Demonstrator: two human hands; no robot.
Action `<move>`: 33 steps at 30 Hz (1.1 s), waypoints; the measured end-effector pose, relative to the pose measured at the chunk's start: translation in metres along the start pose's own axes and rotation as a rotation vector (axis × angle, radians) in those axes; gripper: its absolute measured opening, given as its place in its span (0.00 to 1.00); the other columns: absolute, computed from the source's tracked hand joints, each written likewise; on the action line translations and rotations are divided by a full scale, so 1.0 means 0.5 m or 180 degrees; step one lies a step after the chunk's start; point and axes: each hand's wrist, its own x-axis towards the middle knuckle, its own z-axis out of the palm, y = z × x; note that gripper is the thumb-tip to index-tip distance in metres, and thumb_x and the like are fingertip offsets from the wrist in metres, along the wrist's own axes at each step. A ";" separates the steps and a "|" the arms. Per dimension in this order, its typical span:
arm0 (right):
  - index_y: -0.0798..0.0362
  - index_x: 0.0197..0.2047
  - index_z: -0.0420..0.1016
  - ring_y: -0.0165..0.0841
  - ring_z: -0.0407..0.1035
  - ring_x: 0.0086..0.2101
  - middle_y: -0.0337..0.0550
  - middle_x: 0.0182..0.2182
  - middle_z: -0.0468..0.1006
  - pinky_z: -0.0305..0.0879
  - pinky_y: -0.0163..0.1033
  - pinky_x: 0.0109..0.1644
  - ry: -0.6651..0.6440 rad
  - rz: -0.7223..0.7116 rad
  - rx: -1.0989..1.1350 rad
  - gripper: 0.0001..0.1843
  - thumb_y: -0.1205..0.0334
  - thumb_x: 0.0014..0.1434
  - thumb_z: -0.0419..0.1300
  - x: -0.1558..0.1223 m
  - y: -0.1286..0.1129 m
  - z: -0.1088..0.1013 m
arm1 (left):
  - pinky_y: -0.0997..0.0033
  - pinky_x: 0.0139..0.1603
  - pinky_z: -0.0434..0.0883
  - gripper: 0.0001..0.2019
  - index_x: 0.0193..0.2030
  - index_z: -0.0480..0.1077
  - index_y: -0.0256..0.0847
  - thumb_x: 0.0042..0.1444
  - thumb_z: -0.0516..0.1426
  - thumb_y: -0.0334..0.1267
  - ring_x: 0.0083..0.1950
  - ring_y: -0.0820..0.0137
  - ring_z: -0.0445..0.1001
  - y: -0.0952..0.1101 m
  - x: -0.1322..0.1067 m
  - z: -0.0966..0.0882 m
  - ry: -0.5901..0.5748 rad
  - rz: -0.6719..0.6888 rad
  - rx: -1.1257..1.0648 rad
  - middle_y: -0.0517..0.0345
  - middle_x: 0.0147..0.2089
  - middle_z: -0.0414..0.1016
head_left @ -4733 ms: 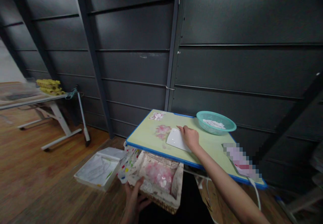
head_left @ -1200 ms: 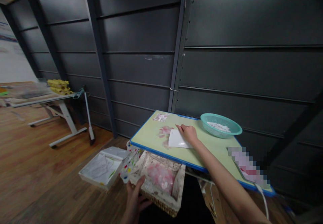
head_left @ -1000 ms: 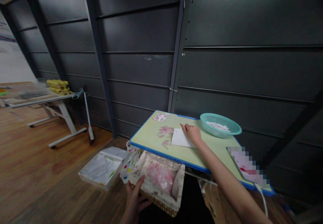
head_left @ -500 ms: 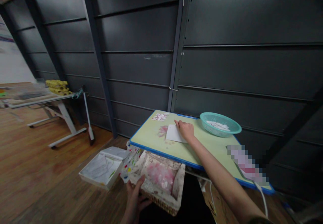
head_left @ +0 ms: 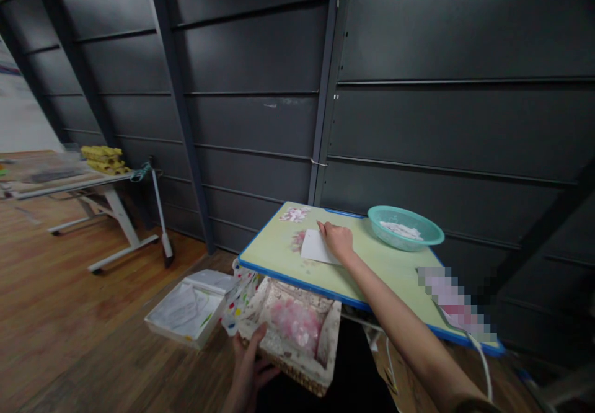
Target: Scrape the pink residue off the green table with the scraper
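My right hand (head_left: 338,242) presses a white card (head_left: 313,247) flat on the pale green table (head_left: 395,273), its fingers curled over the card's right edge. The card's left edge meets a small pile of pink and white bits (head_left: 299,240). A second pile (head_left: 294,214) lies at the table's far left corner. My left hand (head_left: 251,369) grips the near rim of a wicker basket (head_left: 328,354) below the table's front edge. The basket is lined with pale cloth and holds pink bits (head_left: 292,323).
A teal bowl (head_left: 404,227) with white bits stands at the table's back right. A blurred-out item (head_left: 449,301) with a white cable lies on the right. An open white box (head_left: 188,307) sits on the wooden floor. Another table (head_left: 69,180) stands far left. Dark panelled wall behind.
My right hand has slid the white card back and forth on the table, ending further left against the pink pile. My left hand has kept its hold on the basket.
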 end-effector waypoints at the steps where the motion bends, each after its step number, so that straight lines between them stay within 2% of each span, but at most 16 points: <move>1: 0.57 0.36 0.78 0.34 0.74 0.29 0.55 0.30 0.80 0.56 0.33 0.31 -0.0025 -0.0011 -0.0002 0.29 0.50 0.68 0.41 -0.004 0.004 -0.001 | 0.52 0.34 0.77 0.32 0.57 0.49 0.56 0.49 0.61 0.50 0.29 0.65 0.80 0.000 0.000 0.000 -0.0010 0.0023 -0.0024 0.46 0.59 0.63; 7: 0.57 0.36 0.78 0.35 0.74 0.29 0.55 0.29 0.80 0.56 0.33 0.30 0.0070 0.0268 -0.0046 0.29 0.50 0.68 0.40 -0.034 0.025 -0.012 | 0.53 0.32 0.77 0.29 0.56 0.49 0.57 0.50 0.59 0.49 0.28 0.67 0.78 -0.002 0.001 0.003 0.0027 -0.0011 -0.0024 0.48 0.59 0.62; 13: 0.57 0.35 0.78 0.35 0.74 0.27 0.56 0.28 0.80 0.56 0.34 0.30 0.0092 0.0185 -0.0002 0.29 0.49 0.67 0.41 -0.041 0.016 -0.017 | 0.54 0.32 0.77 0.28 0.54 0.50 0.56 0.50 0.60 0.50 0.28 0.66 0.79 -0.003 0.002 0.003 0.0009 0.0046 0.0019 0.49 0.59 0.61; 16: 0.59 0.35 0.79 0.34 0.74 0.27 0.57 0.28 0.79 0.57 0.34 0.31 0.0206 0.0397 -0.0057 0.29 0.50 0.67 0.42 -0.048 0.036 -0.023 | 0.53 0.32 0.77 0.29 0.54 0.51 0.55 0.49 0.60 0.50 0.28 0.66 0.79 -0.005 0.004 0.002 0.0037 0.0057 -0.0003 0.49 0.57 0.63; 20: 0.59 0.35 0.78 0.36 0.74 0.27 0.58 0.28 0.79 0.57 0.35 0.30 0.0093 0.0463 -0.0181 0.28 0.50 0.67 0.43 -0.062 0.063 -0.024 | 0.52 0.32 0.77 0.32 0.57 0.50 0.57 0.48 0.61 0.50 0.30 0.65 0.79 -0.005 0.005 0.002 0.0021 0.0051 -0.0088 0.49 0.55 0.64; 23: 0.58 0.35 0.78 0.36 0.74 0.27 0.57 0.27 0.79 0.58 0.34 0.30 -0.0017 0.0413 -0.0202 0.27 0.51 0.67 0.43 -0.063 0.060 -0.024 | 0.53 0.31 0.77 0.33 0.58 0.49 0.56 0.48 0.61 0.51 0.29 0.65 0.78 -0.005 0.005 0.001 0.0016 0.0018 0.0005 0.47 0.57 0.64; 28: 0.59 0.34 0.78 0.34 0.74 0.26 0.57 0.27 0.79 0.57 0.33 0.30 0.0100 0.0412 -0.0163 0.28 0.50 0.67 0.43 -0.066 0.046 -0.030 | 0.51 0.32 0.77 0.33 0.58 0.50 0.57 0.48 0.61 0.50 0.28 0.66 0.79 -0.004 0.007 0.001 0.0056 0.0011 0.0001 0.46 0.59 0.63; 33: 0.58 0.34 0.78 0.35 0.74 0.26 0.55 0.26 0.79 0.56 0.34 0.29 0.0036 0.0303 -0.0143 0.28 0.50 0.67 0.43 -0.087 0.039 -0.035 | 0.52 0.31 0.77 0.30 0.56 0.51 0.56 0.49 0.61 0.49 0.28 0.65 0.79 -0.002 0.009 0.003 0.0066 -0.0014 0.0015 0.46 0.60 0.63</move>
